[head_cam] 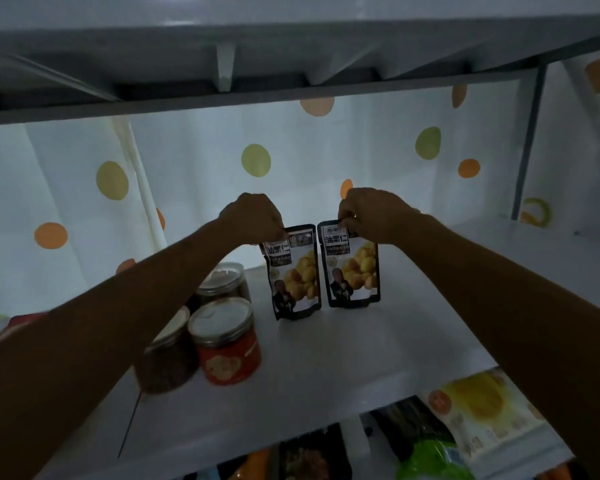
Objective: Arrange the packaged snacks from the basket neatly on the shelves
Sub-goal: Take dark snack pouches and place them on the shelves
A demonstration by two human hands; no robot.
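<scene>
Two identical black snack pouches with yellow chestnuts printed on them stand side by side on the white shelf [413,327]. My left hand [253,218] pinches the top left corner of the left pouch [293,271], which leans slightly. My right hand [371,213] pinches the top edge of the right pouch [352,268], which stands upright. The pouches almost touch each other. The basket is not in view.
Three lidded jars stand left of the pouches: a red one [226,341], a dark one [168,358] under my left forearm, one behind [224,280]. Another shelf board [291,64] hangs overhead. A dotted white curtain [194,161] backs the shelf. Several snack bags [478,410] lie on the level below.
</scene>
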